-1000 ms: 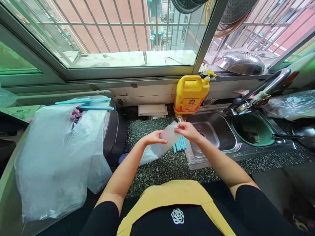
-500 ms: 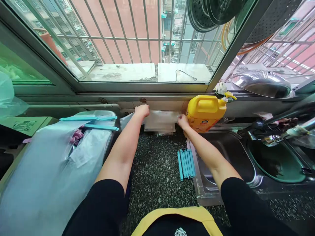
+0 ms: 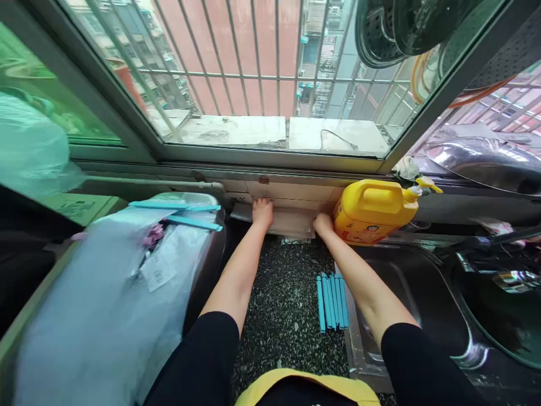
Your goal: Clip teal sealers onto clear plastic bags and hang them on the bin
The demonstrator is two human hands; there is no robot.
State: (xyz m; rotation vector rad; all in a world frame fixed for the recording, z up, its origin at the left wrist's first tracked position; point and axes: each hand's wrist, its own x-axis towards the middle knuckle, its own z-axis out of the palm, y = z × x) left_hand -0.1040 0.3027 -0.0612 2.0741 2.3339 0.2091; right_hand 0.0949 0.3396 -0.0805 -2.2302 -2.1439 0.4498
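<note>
Both my arms reach to the back of the speckled counter (image 3: 287, 304). My left hand (image 3: 262, 212) and my right hand (image 3: 323, 224) press a clear plastic bag (image 3: 291, 223) flat onto a stack of similar bags against the tiled wall under the window. Each hand rests on one end of the bag. A bundle of several blue sealing sticks (image 3: 332, 301) lies on the counter beside my right forearm.
A yellow detergent jug (image 3: 374, 211) stands right of the bags, touching my right hand. A steel sink (image 3: 406, 304) lies to the right. At left is a dark appliance draped with plastic bags (image 3: 118, 299) and blue sticks (image 3: 177, 207). Pans hang above right.
A second ago I held the bag in both hands above the counter near the sink. I have carried it to the back wall and laid it on the stack; my view leaned forward.
</note>
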